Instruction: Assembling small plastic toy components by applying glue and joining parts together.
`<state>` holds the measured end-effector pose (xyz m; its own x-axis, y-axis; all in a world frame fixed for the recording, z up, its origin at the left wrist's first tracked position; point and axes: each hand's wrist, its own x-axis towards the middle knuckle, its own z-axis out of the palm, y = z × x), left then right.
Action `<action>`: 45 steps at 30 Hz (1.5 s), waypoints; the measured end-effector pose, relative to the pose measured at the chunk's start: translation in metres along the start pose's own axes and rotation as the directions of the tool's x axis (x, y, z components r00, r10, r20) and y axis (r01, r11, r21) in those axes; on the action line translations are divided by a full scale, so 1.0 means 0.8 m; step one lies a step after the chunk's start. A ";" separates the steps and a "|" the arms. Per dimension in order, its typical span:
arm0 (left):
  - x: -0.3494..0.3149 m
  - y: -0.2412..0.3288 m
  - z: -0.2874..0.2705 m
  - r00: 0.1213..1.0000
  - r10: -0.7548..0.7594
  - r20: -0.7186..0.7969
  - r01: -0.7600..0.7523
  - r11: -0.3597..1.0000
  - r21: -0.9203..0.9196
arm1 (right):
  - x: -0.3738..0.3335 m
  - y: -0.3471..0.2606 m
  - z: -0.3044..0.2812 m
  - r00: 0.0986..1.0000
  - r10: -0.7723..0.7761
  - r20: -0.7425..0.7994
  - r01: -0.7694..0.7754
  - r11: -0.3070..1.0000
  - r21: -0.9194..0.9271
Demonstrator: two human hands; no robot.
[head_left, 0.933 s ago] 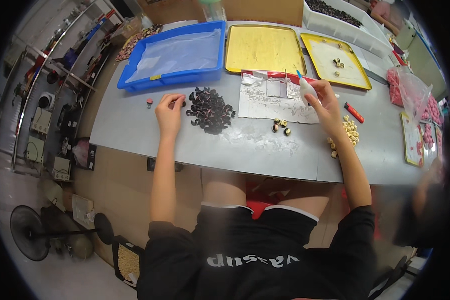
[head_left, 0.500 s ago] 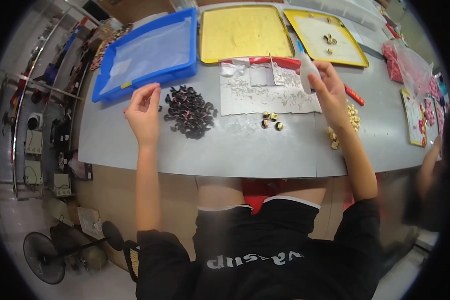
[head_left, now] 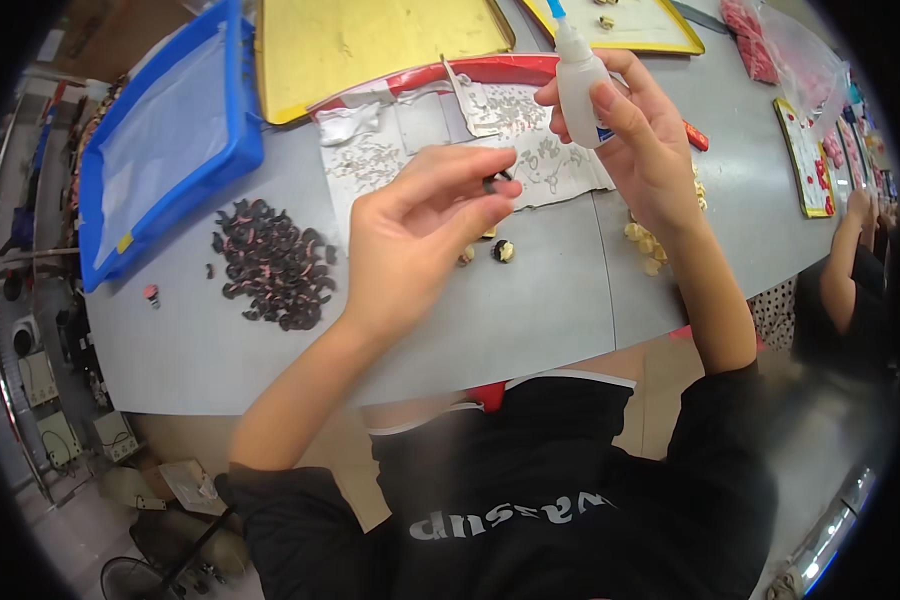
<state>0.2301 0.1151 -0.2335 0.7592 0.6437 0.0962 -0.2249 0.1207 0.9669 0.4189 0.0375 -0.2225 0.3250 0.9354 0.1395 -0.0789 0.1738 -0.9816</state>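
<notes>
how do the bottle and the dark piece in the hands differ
The bottle is whitish with a blue tip; the dark piece is blackish. The bottle looks much larger than the dark piece. Both are held, one in the right hand, one in the left hand.

Small hand-assembly workshop. Long grey worktop (head_left: 555, 300) carries heap of small black curved pieces (head_left: 275, 268), wide yellow tray (head_left: 380, 45) and deep blue tray (head_left: 243, 130). Squeeze bottle (head_left: 580, 95) with blue tip held above. Far left: metal rack (head_left: 32, 258), pale boxy equipment (head_left: 38, 378). Far right: second person's arm (head_left: 842, 270), clear plastic bag (head_left: 805, 85), pink pieces (head_left: 832, 148).
</notes>
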 end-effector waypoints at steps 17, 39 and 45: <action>-0.012 -0.031 -0.012 0.932 0.361 0.039 -0.356 0.885 0.300 | -0.004 0.025 -0.015 0.982 -0.028 0.186 -0.074 0.851 0.520; -0.010 -0.031 -0.016 0.895 0.432 0.115 -0.447 0.851 0.277 | -0.017 0.023 0.007 0.989 0.004 0.148 -0.030 0.984 0.173; -0.011 -0.029 -0.019 0.898 0.418 0.136 -0.439 0.850 0.291 | -0.016 0.015 0.009 0.990 0.071 0.118 -0.082 0.993 0.090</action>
<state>0.2194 0.1179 -0.2601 0.6714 0.5256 0.5225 -0.3472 -0.3997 0.8483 0.4069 0.0299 -0.2350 0.2050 0.9752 0.0834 -0.1896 0.1232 -0.9741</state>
